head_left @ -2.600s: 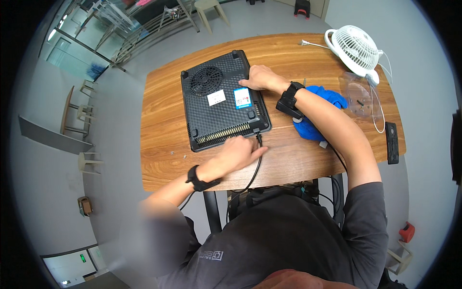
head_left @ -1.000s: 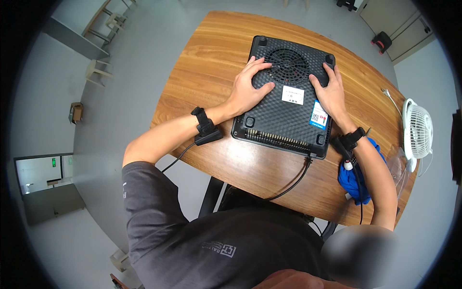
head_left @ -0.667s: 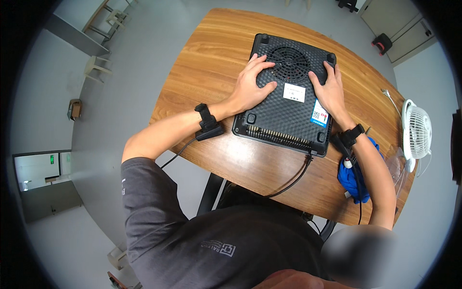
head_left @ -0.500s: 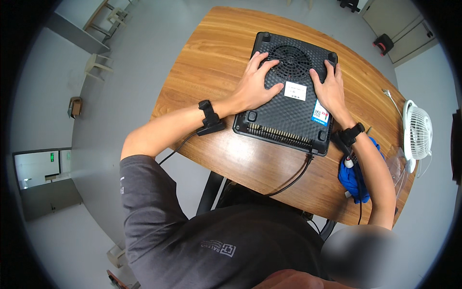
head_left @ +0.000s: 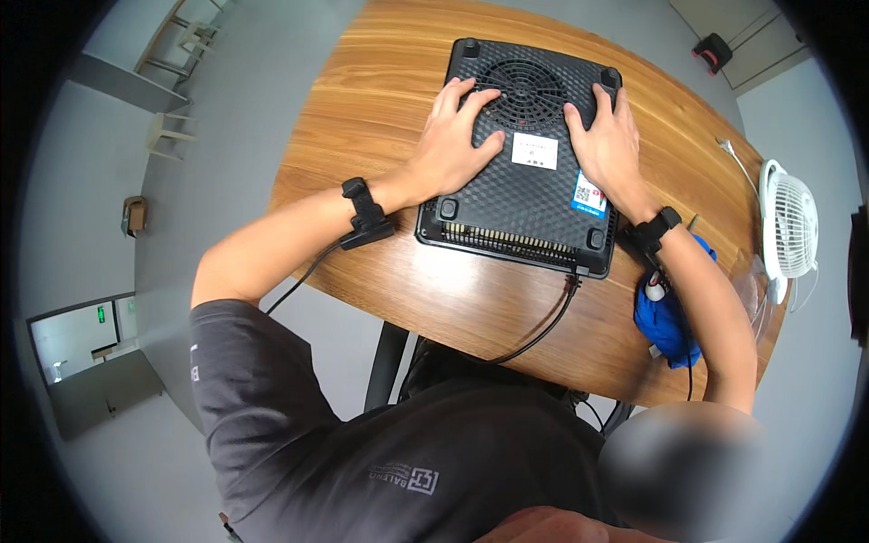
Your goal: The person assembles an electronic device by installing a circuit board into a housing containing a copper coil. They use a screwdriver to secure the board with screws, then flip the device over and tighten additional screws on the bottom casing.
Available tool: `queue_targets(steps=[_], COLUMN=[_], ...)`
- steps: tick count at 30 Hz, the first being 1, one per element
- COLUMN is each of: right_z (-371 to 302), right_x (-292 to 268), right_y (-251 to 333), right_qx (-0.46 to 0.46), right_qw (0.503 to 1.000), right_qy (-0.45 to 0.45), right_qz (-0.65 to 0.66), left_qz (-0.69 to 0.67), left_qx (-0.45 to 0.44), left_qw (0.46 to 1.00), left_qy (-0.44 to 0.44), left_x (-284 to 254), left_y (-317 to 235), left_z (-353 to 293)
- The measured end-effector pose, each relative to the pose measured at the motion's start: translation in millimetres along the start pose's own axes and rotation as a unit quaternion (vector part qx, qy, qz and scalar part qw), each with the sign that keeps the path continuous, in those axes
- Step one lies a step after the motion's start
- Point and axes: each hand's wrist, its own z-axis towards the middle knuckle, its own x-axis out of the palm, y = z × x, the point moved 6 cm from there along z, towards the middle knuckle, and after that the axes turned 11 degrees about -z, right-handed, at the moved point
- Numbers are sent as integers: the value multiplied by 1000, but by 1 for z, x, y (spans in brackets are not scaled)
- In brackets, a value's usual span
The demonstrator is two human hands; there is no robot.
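Note:
An induction cooker (head_left: pixel 507 195) lies upside down on the wooden table, its black textured underside facing up. A round fan grille (head_left: pixel 521 93), a white label, a blue-and-white sticker and corner feet show on it. My left hand (head_left: pixel 455 140) rests on its left side, fingers spread, with the fingertips by the grille. Over the right edge lies my right hand (head_left: pixel 611 149), fingers stretched toward the far right foot, thumb apart near the grille. Neither hand is closed round anything. From the near right corner a black power cord (head_left: pixel 554 328) curves down past the table edge.
Right of my right forearm lies a blue cloth (head_left: pixel 668 319), with clear plastic next to it. A white fan (head_left: pixel 791 226) is at the table's right edge, near a white plug (head_left: pixel 725 145). Black straps with cables sit on both my wrists.
The whole view has shifted, so the table and cooker appear further up and left. Both hands keep nearly the same places on the cooker.

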Motion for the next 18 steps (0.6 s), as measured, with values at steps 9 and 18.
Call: queue_targets(steps=[9,18], right_z=[-1,-2], right_x=[3,10], right_y=[-1,-2], right_qx=[-24,-25], right_qw=[1000,999], right_qy=[-14,-22], right_qz=[1,13], left_qz=[5,32], left_qx=[-16,-34], left_qw=[1000,998], left_qy=[6,40], left_x=[4,6], left_y=[-4,-4], left_z=[1,2])
